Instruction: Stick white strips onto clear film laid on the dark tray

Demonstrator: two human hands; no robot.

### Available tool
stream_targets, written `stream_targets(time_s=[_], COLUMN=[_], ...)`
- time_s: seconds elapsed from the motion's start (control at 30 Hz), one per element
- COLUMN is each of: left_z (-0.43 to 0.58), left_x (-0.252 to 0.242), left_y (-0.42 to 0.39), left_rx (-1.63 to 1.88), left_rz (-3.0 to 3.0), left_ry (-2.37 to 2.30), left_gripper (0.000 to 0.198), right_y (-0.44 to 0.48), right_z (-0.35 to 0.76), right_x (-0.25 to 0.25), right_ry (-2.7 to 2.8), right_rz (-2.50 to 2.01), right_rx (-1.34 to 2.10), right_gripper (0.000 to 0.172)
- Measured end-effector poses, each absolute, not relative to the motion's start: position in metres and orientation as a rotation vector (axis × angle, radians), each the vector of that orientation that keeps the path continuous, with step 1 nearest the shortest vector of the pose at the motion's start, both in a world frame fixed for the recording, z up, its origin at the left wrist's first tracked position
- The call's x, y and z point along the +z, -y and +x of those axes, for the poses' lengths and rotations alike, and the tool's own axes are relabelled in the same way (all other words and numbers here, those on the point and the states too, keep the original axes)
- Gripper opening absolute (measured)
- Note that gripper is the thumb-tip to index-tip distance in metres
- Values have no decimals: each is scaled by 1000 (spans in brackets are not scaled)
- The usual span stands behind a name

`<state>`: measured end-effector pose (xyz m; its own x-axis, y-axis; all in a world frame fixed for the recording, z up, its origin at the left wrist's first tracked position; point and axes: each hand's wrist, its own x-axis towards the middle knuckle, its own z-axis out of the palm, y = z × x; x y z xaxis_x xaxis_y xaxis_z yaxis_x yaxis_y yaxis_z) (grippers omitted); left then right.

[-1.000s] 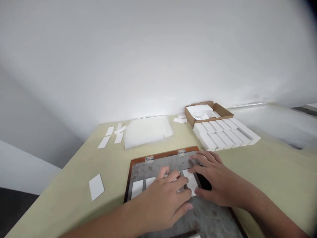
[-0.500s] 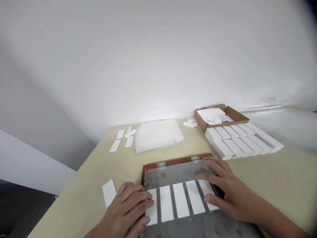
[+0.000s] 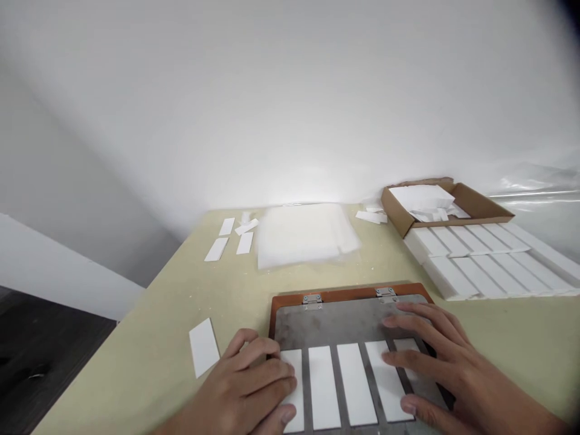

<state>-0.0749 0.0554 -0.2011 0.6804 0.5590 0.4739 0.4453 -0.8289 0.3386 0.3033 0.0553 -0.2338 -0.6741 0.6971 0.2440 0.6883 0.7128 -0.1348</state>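
A grey metal plate (image 3: pixel 335 323) lies hinged to an orange-brown base (image 3: pixel 351 293) on the table. Several white rectangular pieces (image 3: pixel 324 386) form a row along the plate, apparently within its slots. My left hand (image 3: pixel 244 386) rests at the plate's left side, fingers slightly bent and stretched over the leftmost piece. On the right, my right hand (image 3: pixel 446 362) is spread over the plate, its index finger and thumb at the fourth piece. The rightmost piece (image 3: pixel 406 345) is partly hidden under that hand. Neither hand grips anything.
A loose white piece (image 3: pixel 203 347) lies left of the plate, and several small ones (image 3: pixel 216 249) lie farther back. Translucent white sheets (image 3: pixel 303 235) are by the wall. At right, a cardboard box (image 3: pixel 487 205) holding white scraps adjoins rows of stacked white pieces (image 3: pixel 489 272).
The camera view has shifted, so the plate appears closer. My right hand's index finger and thumb have moved left from the rightmost piece to the fourth one. My left hand stays at the leftmost piece.
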Motion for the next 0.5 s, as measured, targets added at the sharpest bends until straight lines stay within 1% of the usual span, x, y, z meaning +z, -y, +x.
stream_targets(time_s=[0.13,0.2,0.27,0.33,0.4,0.43,0.5], left_z=[-75,-75,-76,-78,-78,-77,-73], left_x=[-202,-203,-204,-204,-201,-199,-192], left_y=[-54,-55,-56,-57,-55,-52,-39], left_rx=[746,741,744,761,813,846,881], left_rz=[2664,2674,2704,2730,2738,2740,2724], left_ry=[-804,-786,-769,-748,-734,-736,-783], left_gripper=[21,23,22,20,24,28,31], right_y=[-52,-49,-46,-39,-28,-21,-5], right_z=[299,296,293,288,281,278,272], right_x=[-224,-216,-204,-190,-176,-171,-168], right_ry=[2546,2488,2458,2459,2505,2546,2622], right_rz=[-1097,-1095,-1091,-1113,-1113,-1089,-988], right_rx=[114,172,220,258,270,262,219], right_gripper=[68,71,64,51,40,37,35])
